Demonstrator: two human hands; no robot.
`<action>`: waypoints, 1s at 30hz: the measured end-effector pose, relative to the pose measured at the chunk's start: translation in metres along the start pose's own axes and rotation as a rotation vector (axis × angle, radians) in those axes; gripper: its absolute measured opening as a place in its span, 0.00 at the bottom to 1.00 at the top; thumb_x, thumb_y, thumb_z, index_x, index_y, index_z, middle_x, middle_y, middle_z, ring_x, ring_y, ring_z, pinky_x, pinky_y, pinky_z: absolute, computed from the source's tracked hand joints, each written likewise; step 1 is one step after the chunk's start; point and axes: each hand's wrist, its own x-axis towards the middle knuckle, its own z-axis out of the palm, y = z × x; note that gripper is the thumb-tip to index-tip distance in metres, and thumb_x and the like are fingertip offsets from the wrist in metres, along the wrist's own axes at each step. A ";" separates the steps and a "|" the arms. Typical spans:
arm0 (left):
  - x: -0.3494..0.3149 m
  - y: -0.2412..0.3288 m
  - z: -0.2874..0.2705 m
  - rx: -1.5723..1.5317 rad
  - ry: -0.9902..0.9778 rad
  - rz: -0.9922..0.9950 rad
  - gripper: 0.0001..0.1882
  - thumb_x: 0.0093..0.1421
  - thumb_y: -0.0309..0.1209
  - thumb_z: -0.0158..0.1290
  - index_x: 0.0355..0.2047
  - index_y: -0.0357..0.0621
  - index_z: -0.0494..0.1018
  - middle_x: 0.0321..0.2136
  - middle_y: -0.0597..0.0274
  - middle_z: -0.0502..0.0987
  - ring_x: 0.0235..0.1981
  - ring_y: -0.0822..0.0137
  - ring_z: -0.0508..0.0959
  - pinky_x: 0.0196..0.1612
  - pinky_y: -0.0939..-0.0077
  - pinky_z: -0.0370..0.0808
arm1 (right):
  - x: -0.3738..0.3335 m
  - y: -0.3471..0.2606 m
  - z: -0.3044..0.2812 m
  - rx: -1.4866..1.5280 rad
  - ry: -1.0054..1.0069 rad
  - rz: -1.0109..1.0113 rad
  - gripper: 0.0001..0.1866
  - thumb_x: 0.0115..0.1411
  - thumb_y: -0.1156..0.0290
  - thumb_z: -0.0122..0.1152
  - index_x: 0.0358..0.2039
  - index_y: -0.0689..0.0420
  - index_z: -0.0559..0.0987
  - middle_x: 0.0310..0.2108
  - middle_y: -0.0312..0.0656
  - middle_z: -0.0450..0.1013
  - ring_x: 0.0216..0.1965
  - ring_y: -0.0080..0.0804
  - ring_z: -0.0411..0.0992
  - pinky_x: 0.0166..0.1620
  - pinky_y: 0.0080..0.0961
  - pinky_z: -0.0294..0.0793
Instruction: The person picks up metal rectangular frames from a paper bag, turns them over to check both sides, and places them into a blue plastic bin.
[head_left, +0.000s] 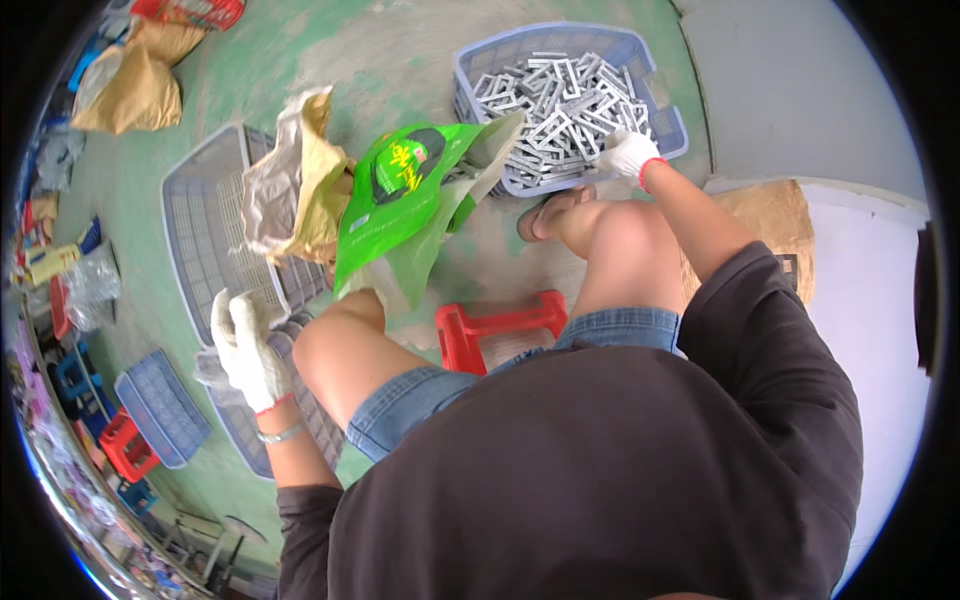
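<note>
I sit on a red stool [497, 327], looking down past my knees. My right hand [631, 155], in a white glove, reaches into a blue basket [520, 52] full of small grey metal frames [560, 105] and rests on them at the near right corner; whether it grips a piece I cannot tell. My left hand [247, 350], also gloved, hovers with fingers spread over an empty grey-blue crate [200, 230] at my left. A green sack [400, 200] stands open between my legs, beside a crumpled tan bag [295, 185].
The floor is green-painted concrete. More blue crates [160, 405] and a small red one [128, 445] lie at the lower left. A tan sack [135, 85] lies at the top left. Brown cardboard [780, 215] sits by a pale wall on the right.
</note>
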 end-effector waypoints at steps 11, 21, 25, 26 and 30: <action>-0.028 0.071 0.131 0.371 -0.212 -0.010 0.26 0.68 0.32 0.50 0.63 0.33 0.59 0.54 0.50 0.71 0.51 0.62 0.75 0.56 0.67 0.73 | 0.116 -0.077 0.072 -0.438 -0.153 -0.339 0.54 0.33 0.53 0.78 0.61 0.58 0.64 0.59 0.48 0.65 0.64 0.47 0.58 0.62 0.57 0.56; 0.000 0.071 0.148 0.531 -0.220 -0.053 0.26 0.69 0.32 0.48 0.62 0.31 0.58 0.50 0.47 0.73 0.49 0.60 0.76 0.56 0.65 0.73 | 0.156 -0.080 0.117 -0.117 0.004 -0.272 0.57 0.27 0.51 0.79 0.58 0.61 0.64 0.51 0.48 0.73 0.58 0.43 0.64 0.66 0.50 0.42; 0.005 0.075 0.166 0.523 -0.189 -0.058 0.25 0.69 0.31 0.48 0.62 0.30 0.59 0.49 0.48 0.73 0.50 0.61 0.76 0.55 0.65 0.73 | 0.161 -0.090 0.090 -0.126 -0.162 -0.267 0.55 0.28 0.55 0.81 0.56 0.63 0.65 0.45 0.50 0.77 0.52 0.45 0.73 0.65 0.52 0.45; 0.005 0.075 0.166 0.536 -0.202 -0.047 0.25 0.69 0.31 0.48 0.62 0.30 0.59 0.49 0.48 0.74 0.49 0.61 0.76 0.55 0.65 0.73 | 0.160 -0.094 0.084 -0.152 -0.237 -0.249 0.54 0.28 0.55 0.81 0.56 0.63 0.66 0.45 0.51 0.77 0.51 0.46 0.73 0.66 0.53 0.45; 0.005 0.076 0.166 0.555 -0.218 -0.018 0.25 0.69 0.31 0.48 0.62 0.30 0.59 0.48 0.49 0.74 0.49 0.61 0.76 0.55 0.66 0.74 | 0.164 -0.093 0.080 -0.138 -0.334 -0.219 0.49 0.32 0.54 0.81 0.54 0.63 0.70 0.44 0.53 0.78 0.50 0.50 0.75 0.67 0.51 0.45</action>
